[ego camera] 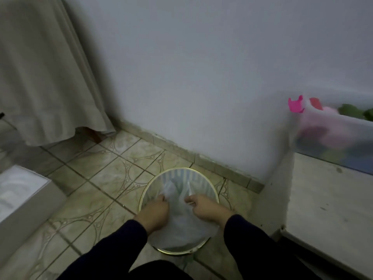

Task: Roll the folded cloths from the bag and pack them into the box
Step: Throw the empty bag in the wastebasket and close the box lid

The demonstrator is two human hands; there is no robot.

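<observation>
Room: pale wall (201, 67) meets a patterned tiled floor (101, 178) along a skirting line; a beige curtain (44, 67) hangs at 10 o'clock.
Bin: round, gold-rimmed bin (145, 190) stands on the floor near the wall, at 6 o'clock in the view.
Bag: thin translucent plastic bag (179, 223) sits over and inside the bin mouth; its upper edges rise in two peaks between the hands; contents cannot be told.
Left hand: left hand (156, 211), at 9 o'clock of the bin mouth, fingers curled tight and pinching the bag's left edge.
Right hand: right hand (203, 207), at 3 o'clock of the bin mouth, fingers curled and pinching the bag's right edge; the two hands are apart with bag film stretched between them.
Sleeves: dark sleeves (125, 239) cover both forearms to the wrist.
Box: clear plastic box (333, 138) at 3 o'clock rests on a pale counter (333, 199), well apart from the bin; blurred pink, green and blue cloth shows inside; a bright pink clip (295, 106) stands at its near corner.
Carton: white carton (22, 190) lies at 8 o'clock on the floor.
</observation>
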